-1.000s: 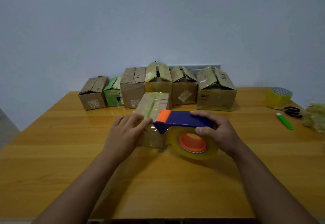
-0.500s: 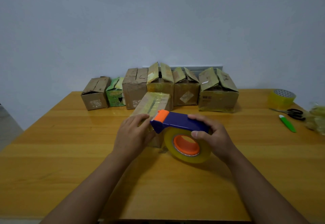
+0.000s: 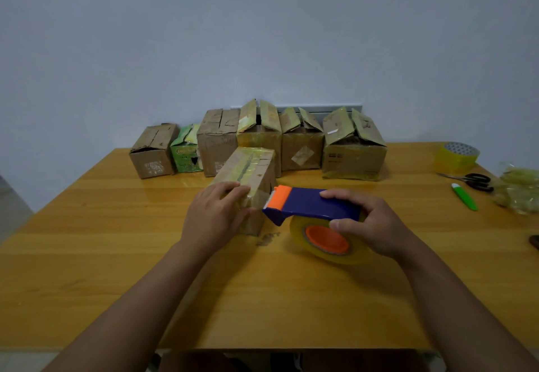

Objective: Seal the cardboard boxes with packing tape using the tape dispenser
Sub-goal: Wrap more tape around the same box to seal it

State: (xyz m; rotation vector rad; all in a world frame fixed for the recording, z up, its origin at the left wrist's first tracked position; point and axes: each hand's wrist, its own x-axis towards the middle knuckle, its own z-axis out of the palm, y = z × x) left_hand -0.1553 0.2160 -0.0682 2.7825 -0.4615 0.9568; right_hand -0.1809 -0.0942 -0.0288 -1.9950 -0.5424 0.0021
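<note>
A wooden table (image 3: 87,255) stands against a plain pale wall (image 3: 262,36). Toward three o'clock on the tabletop lie black-handled scissors (image 3: 474,180) and, just beside them, a green and white utility knife (image 3: 464,196). Further out at three o'clock a crumpled heap of clear film (image 3: 517,193) sits at the edge.

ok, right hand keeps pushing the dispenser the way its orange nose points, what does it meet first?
Probably the near cardboard box: the tape dispenser in the right hand noses left at its taped end, beside the left hand. The gap is unclear.
</note>
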